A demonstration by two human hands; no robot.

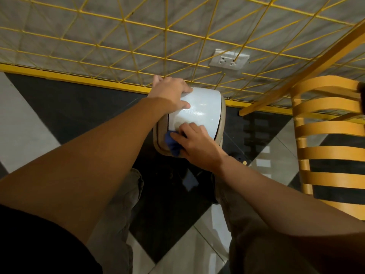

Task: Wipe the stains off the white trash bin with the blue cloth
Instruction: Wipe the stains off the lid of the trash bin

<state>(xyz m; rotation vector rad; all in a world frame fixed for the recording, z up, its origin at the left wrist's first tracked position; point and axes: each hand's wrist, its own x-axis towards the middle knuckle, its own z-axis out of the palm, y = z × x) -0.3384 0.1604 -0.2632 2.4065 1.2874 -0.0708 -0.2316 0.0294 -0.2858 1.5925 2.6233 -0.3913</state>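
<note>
Blue cloth (173,145) bunched under right hand (195,144) — pressed on white trash bin (199,113).

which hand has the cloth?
The right hand presses the crumpled blue cloth on the white plastic bin; the left hand only steadies it.

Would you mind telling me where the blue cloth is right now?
In the head view, the crumpled blue cloth sits centre frame, bunched under the right hand against the near edge of the white plastic trash bin, which the left hand steadies.
</note>
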